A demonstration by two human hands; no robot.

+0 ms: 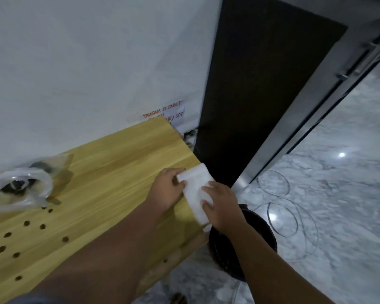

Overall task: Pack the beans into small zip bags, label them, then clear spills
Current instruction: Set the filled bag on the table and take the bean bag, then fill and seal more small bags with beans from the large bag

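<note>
Wiping at the tabletop (119, 172) edge, mid-frame, my left hand (167, 187) fingers pinch the white tissue (195, 191) while my right hand (223, 207) fingers press flat on it. Best to sweep steadily toward the black bin (263, 235). The bean bags (20, 189) lie far left.

This looks like a room in a home. It has a marble floor (338, 194), a white wall (75, 62) and a wooden table (119, 172).

A yellow wooden table (101, 172) crosses the lower left, holes drilled in its near end. Clear bags (20, 189) lie at centre left — a white cloth (195, 191) at its right edge. Marble floor (338, 194) at right bears a bin (260, 235) and cable (281, 199).
</note>
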